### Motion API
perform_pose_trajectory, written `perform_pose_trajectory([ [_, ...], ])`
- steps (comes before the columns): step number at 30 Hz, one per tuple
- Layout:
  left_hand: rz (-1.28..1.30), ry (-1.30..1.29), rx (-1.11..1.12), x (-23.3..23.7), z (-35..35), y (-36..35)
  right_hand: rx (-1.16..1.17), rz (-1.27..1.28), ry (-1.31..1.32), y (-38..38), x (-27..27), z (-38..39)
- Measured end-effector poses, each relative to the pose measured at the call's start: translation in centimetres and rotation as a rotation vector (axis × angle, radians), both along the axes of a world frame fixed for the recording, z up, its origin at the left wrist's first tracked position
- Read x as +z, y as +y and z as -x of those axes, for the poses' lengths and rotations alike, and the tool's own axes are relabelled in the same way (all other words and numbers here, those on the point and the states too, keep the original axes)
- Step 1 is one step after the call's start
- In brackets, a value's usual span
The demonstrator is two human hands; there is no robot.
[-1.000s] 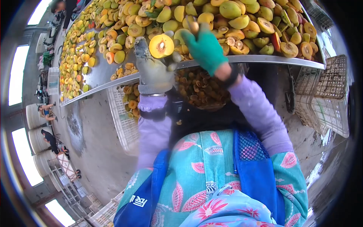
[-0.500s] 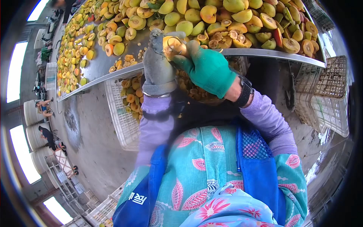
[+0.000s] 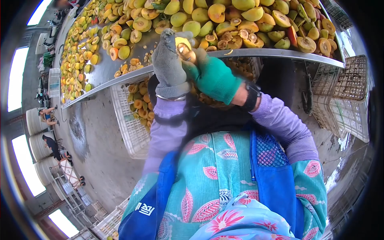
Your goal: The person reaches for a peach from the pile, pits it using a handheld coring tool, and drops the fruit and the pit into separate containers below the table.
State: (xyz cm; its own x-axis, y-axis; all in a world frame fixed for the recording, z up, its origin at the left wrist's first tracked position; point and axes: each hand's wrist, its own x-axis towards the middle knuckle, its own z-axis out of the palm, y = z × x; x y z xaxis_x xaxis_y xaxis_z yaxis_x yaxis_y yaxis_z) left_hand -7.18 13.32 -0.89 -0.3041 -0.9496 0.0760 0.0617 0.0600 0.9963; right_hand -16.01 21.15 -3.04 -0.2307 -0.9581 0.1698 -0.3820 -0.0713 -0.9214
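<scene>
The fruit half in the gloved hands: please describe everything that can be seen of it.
The fruit half is yellow-orange. Its cut face is turned toward the camera, with a brown pit in the middle. Only part of it shows. The left hand, in a grey glove, wraps it from the left. The right hand, in a green glove, touches it at the pit from the right. It is held over the near edge of the metal table.

halved yellow-orange fruit [image 3: 183,49], cut face with pit showing, above metal table edge.
</scene>
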Motion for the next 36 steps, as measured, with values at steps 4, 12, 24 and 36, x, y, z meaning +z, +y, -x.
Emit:
perform_pose_trajectory([
  [4, 0.229, -0.299, -0.061, 0.1, -0.5, -0.6, -0.009, -0.002, -0.142, -0.2, -1.7, -1.4],
  [12, 0.020, 0.068, 0.026, 0.1, 0.4, -0.3, -0.002, -0.005, -0.437, -0.4, -0.9, -2.1],
  [24, -0.059, -0.447, -0.445, 1.3, 0.3, -3.8, 0.153, -0.401, -1.107, 0.3, 1.7, -1.8],
  [36, -0.369, 0.332, -0.009, -0.2, -7.4, -2.0, 0.837, -0.353, -1.817, 0.9, 1.6, -0.6],
])
